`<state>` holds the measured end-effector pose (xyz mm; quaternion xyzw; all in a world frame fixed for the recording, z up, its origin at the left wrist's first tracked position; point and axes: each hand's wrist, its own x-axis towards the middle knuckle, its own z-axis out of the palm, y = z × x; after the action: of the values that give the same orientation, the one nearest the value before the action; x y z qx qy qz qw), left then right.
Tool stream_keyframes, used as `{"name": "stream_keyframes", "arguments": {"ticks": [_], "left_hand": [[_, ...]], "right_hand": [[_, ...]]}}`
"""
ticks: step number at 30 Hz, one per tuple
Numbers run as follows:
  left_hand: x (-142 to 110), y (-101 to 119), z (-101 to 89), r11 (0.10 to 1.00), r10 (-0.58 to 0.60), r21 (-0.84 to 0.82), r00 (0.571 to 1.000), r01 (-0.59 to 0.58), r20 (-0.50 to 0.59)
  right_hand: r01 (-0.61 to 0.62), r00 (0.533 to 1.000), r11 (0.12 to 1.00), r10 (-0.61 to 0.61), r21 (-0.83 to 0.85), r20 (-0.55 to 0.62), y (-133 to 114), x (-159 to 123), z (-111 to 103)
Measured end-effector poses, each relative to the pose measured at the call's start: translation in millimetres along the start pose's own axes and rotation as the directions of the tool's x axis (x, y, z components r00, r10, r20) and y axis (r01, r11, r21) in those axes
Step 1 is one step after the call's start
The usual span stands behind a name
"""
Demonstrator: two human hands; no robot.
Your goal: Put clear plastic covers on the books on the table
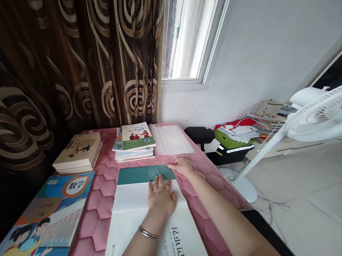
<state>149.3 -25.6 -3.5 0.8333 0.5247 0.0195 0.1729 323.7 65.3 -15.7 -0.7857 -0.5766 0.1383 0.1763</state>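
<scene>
An opened book (137, 229) lies lengthwise on the pink padded tabletop, its white page printed with large Chinese characters. At its far end a dark green cover flap (133, 175) is spread out flat. My left hand (161, 197), with a silver bracelet at the wrist, presses down with fingers spread across the white paper and the green flap. My right hand (183, 166) reaches to the flap's far right corner, thumb and fingers closed at its edge. The exact grip of those fingertips is partly hidden.
Left lie a blue maths textbook (48, 224) and a stack of tan books (80, 153). Farther back are a pile of booklets (135, 140) and clear plastic sheets (173, 139). Beyond the table's right edge stand a black case (199, 134) and a white fan (267, 148).
</scene>
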Motion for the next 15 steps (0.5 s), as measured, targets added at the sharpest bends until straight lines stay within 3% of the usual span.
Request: {"name": "stream_keyframes", "arguments": {"ticks": [4,7,9,12,13,15], "left_hand": [[-1,0,1.2,1.000,0.005,0.008,1.000,-0.005,-0.026],[-1,0,2.1,1.000,0.005,0.013,0.999,-0.004,-0.038],[-1,0,3.7,1.000,0.000,0.021,0.999,0.001,-0.039],[1,-1,7.8,0.999,-0.006,0.033,0.998,0.008,-0.065],[1,-1,9.0,0.999,-0.008,0.033,0.997,0.011,-0.080],[2,-2,10.5,0.999,-0.010,0.033,0.995,0.014,-0.101]], "right_hand": [[-0.006,0.996,0.996,-0.002,-0.086,-0.095,-13,-9,3],[0.112,0.986,0.987,-0.125,-0.117,-0.113,-27,-27,8],[0.270,0.961,0.957,-0.274,-0.107,-0.025,-37,-39,12],[0.465,0.862,0.885,-0.448,-0.018,0.236,-41,-52,14],[0.469,0.844,0.883,-0.446,-0.003,0.299,-39,-54,13],[0.398,0.867,0.917,-0.362,-0.038,0.342,-32,-58,8]]}}
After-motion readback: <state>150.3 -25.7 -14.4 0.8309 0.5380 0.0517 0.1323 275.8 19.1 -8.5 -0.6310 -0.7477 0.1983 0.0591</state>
